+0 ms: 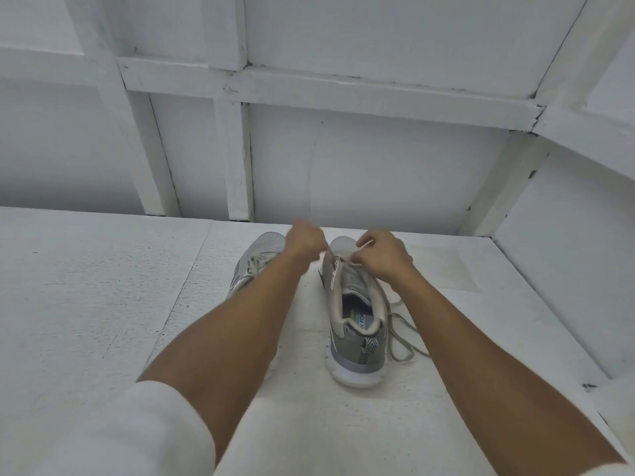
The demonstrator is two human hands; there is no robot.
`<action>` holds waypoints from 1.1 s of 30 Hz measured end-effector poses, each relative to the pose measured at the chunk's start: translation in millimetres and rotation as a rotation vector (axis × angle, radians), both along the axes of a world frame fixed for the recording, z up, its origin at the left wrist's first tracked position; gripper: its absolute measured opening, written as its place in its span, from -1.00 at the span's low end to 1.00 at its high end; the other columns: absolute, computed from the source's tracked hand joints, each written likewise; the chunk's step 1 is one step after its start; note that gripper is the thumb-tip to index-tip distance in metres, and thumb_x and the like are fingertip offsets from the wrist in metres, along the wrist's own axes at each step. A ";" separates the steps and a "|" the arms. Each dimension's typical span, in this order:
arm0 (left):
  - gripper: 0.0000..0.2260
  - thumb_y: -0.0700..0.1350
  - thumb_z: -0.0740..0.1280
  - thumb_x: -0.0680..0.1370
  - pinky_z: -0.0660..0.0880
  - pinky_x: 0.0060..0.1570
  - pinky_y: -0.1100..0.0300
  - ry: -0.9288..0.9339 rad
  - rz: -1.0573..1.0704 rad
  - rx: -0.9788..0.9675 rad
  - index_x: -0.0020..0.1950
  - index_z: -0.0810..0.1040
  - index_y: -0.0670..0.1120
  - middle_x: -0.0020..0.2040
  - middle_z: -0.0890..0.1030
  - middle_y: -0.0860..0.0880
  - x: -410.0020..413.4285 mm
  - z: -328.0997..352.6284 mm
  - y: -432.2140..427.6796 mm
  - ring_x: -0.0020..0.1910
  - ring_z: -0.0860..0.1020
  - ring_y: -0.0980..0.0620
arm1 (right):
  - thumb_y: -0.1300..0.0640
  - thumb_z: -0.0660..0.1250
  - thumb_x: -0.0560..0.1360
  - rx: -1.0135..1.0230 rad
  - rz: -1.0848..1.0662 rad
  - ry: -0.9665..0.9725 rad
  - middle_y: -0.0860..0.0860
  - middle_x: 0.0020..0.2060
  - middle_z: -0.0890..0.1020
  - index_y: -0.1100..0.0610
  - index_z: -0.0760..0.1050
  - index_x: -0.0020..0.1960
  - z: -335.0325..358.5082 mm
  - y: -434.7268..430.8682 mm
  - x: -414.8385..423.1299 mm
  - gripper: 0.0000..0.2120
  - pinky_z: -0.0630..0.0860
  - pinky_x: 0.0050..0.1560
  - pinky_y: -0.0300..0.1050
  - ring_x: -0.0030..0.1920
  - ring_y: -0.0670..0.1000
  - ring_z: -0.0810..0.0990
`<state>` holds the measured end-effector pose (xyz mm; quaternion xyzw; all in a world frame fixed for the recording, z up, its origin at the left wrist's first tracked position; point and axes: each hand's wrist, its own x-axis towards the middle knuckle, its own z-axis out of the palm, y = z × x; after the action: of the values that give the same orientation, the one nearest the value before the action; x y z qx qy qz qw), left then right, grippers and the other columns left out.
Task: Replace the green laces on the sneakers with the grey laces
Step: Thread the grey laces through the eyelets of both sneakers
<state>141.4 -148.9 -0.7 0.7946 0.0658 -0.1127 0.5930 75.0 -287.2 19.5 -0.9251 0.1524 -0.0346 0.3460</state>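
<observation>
The head view, the only one, shows two sneakers standing toe-away near the far edge of the white work surface [103, 304], just short of the panelled wall [378, 173]. The left sneaker [264, 247] is partly hidden by the left forearm and already seems to carry a pale lace. The right sneaker [355, 338] sits beside it with its heel towards the person. Over the front eyelets of that shoe, the left hand [304, 242] is curled and appears to pinch one end of the pale grey lace [365, 243]. The right hand [385, 254] pinches the other strand, looped over its fingers. A duller, greenish loose lace [400, 333], probably the one taken out, lies in coils on the surface against the shoe's right side. The main risk, as I judge it, is uneven pulling: one end could slip out of its eyelet or finish much shorter than the other. Nothing pins the shoe down, so a hard tug could also tip or drag it towards the far edge. The discarded lace lies close enough to be caught up or mistaken for a working end. The eyelets are hidden under the hands, so I cannot tell whether any has been skipped.
</observation>
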 end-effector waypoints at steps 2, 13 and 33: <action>-0.81 -0.31 0.12 0.63 0.49 -0.36 0.21 -0.103 0.196 -0.321 -0.15 0.42 -0.18 -0.22 0.57 -0.15 8.6 41.0 18.9 -0.21 0.61 -0.10 | 0.02 0.46 0.39 0.167 -0.056 -0.081 -0.04 -0.06 0.59 0.04 0.52 -0.02 4.6 -8.1 -23.2 -0.78 0.45 0.01 -0.09 -0.02 0.00 0.55; -0.76 -0.27 0.23 0.59 0.50 -0.16 0.12 -0.315 -0.342 0.453 0.25 0.48 -0.23 0.05 0.61 -0.18 -20.6 64.8 7.8 -0.06 0.57 -0.16 | -0.13 0.40 0.45 0.411 -0.148 -0.119 -0.07 -0.15 0.61 0.05 0.56 -0.10 -14.8 -2.6 -86.5 -0.76 0.46 -0.16 -0.18 -0.10 -0.08 0.58; -0.74 -0.07 0.21 0.59 0.45 -0.10 0.04 -0.527 -0.195 1.111 0.15 0.49 -0.23 0.11 0.48 -0.25 11.0 123.0 77.6 -0.06 0.47 -0.19 | 0.02 0.35 0.54 0.382 -0.219 -0.188 -0.16 -0.25 0.55 0.04 0.52 -0.08 -25.9 9.8 -89.2 -0.90 0.30 -0.36 -0.38 -0.24 -0.22 0.49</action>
<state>152.4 -71.4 122.2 0.9879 -0.1068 0.0846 0.0744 -14.2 -277.4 -6.4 -0.8135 0.2228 -0.1283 0.5217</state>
